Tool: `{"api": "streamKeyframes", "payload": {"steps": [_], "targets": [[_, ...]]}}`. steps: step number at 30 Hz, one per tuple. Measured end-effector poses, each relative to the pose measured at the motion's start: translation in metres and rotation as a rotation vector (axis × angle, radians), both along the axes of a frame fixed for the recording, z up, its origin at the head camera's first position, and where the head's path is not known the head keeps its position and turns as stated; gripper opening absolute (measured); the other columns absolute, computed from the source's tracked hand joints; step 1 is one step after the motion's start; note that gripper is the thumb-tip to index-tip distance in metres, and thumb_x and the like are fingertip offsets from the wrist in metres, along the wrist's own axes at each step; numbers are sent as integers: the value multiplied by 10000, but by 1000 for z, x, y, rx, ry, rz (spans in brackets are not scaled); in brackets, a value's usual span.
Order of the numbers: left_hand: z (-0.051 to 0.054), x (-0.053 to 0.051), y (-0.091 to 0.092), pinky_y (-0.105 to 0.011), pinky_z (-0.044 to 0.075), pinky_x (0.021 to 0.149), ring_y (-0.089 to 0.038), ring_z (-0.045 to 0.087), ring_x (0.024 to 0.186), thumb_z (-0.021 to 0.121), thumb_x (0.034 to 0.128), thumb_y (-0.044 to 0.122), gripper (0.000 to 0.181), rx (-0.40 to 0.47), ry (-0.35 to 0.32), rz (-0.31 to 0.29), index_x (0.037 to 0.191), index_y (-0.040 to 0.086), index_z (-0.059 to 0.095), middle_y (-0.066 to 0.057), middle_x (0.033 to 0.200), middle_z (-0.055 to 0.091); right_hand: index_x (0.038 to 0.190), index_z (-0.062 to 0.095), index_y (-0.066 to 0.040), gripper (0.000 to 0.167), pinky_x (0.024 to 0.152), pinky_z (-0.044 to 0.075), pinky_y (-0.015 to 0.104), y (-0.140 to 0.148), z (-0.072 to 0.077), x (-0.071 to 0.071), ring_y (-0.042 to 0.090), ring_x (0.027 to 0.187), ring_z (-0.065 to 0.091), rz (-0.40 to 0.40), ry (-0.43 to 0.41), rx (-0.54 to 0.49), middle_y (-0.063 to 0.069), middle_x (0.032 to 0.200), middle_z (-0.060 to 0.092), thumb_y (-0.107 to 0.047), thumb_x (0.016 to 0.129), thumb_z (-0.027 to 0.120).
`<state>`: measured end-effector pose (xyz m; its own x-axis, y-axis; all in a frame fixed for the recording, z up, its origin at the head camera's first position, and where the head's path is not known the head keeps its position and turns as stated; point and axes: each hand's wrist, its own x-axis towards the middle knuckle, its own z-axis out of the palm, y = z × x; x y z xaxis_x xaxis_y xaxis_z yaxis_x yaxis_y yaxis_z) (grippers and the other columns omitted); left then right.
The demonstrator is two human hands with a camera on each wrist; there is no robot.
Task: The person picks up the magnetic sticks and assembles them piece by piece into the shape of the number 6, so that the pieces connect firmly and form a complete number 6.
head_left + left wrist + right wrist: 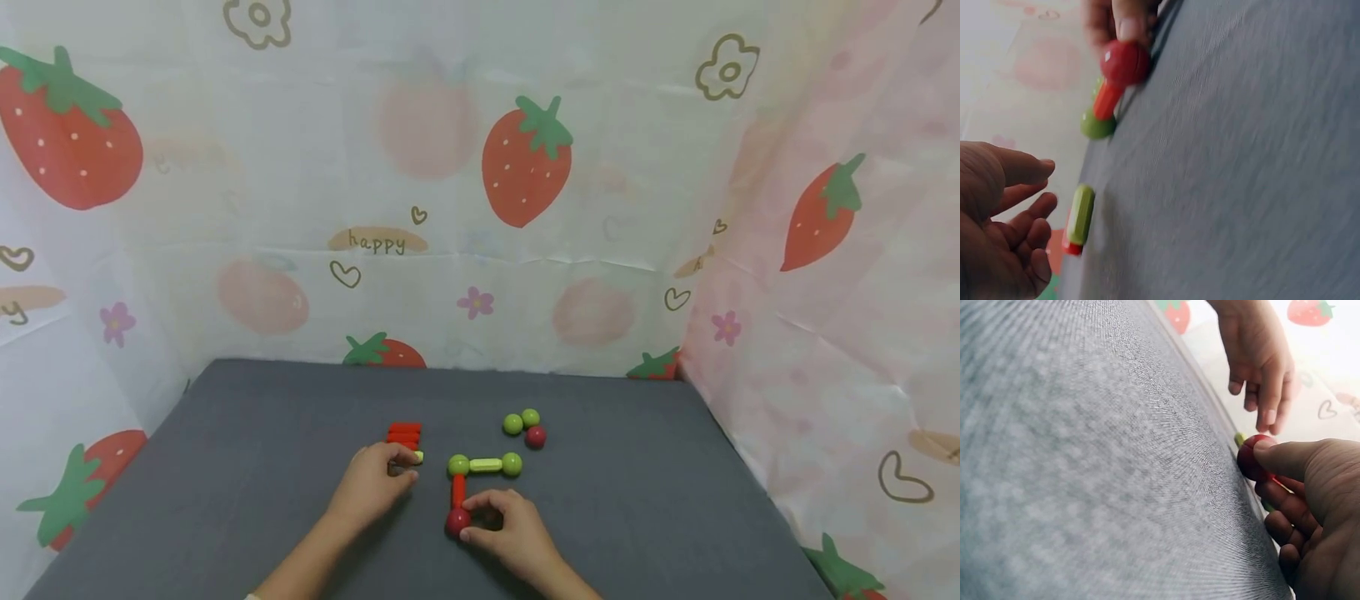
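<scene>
My right hand (517,533) pinches a dark red ball (458,522), with the thumb laid on its near side in the right wrist view. From that ball a red rod (458,490) leads to a green ball (458,465). A light green rod (485,465) joins this one to another green ball (512,464), making an L shape. Beside a row of red rods (405,428) and one light green rod (1081,214), my left hand (375,483) hovers with loosely bent fingers. A gap shows between it and that green rod in the left wrist view.
Two loose green balls (513,424) and a loose dark red ball (536,437) lie together behind the joined pieces. Grey cloth covers the table (637,500). Strawberry-printed curtains (450,292) stand along its back and sides.
</scene>
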<state>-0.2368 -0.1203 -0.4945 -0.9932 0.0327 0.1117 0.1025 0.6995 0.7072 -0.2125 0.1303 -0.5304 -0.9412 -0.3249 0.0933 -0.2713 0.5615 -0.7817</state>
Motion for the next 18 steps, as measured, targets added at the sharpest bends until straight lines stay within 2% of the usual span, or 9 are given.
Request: {"api": "streamKeyframes", "payload": {"steps": [4,8,18], "targets": [[-3,-13,-10,-449,503,837,-203,577,946,836,849,168,212,-55,16,25,1055,155,790,1,1039,709,1051,771,-260,295,723,445,254,0,1,0,71,813,541,2,-24,-2,-92,900,644,-314,787,892],[-6,-21,-17,-466,497,849,-224,569,972,843,841,174,221,-67,27,28,1054,152,788,-15,1063,708,1050,769,-265,291,721,441,259,0,3,0,82,814,538,5,-48,-10,-80,904,642,-308,789,892],[-12,-30,-26,-521,485,943,-325,575,1110,844,839,133,244,-85,41,-11,1078,140,794,-71,1133,703,1052,770,-269,289,729,446,258,1,2,0,68,817,541,8,-49,-16,-79,911,645,-312,791,889]]}}
